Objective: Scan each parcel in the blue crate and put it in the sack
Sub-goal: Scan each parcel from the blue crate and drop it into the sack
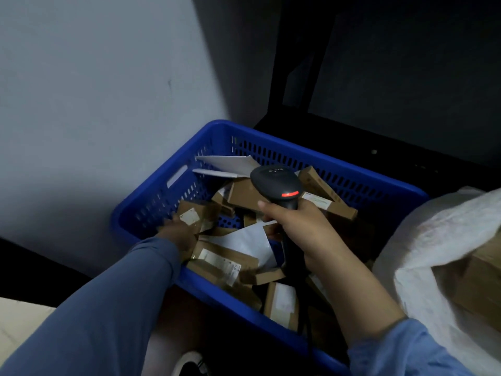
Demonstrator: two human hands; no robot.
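left hand (pixel 177 234) is down in the blue crate (pixel 320 166), near its left wall, grip closed on a small brown parcel (pixel 193 217) w/ a pale label facing up. right hand (pixel 301 226) hovers over the crate middle, grip clenched on the handle of a black scanner (pixel 276 185); its red light is on and its head points away from the person, twd the crate's far side.

handling, judged: parcel looks like a flat cardboard mailer, prob light and stiff enough for a one-hand pinch by an edge. best hold is along a side, thumb clear of the label so the scanner can read it. cardboard shouldn't be slippery. the white poly mailers (pixel 245 240) in the pile look soft and slick, likely to flop and hide their labels.

around: crate is still well stocked w/ brown boxes lying at all angles, some overlapping, so lifting one may drag or tip its neighbours. scanner cable runs down past the right wrist into the crate and could snag. white sack (pixel 433 240) sits just right of the crate, mouth open, a brown box (pixel 485 270) showing inside. the right forearm lies between the held parcel and the sack, so the drop path crosses it. light is dim; label text can't be read.
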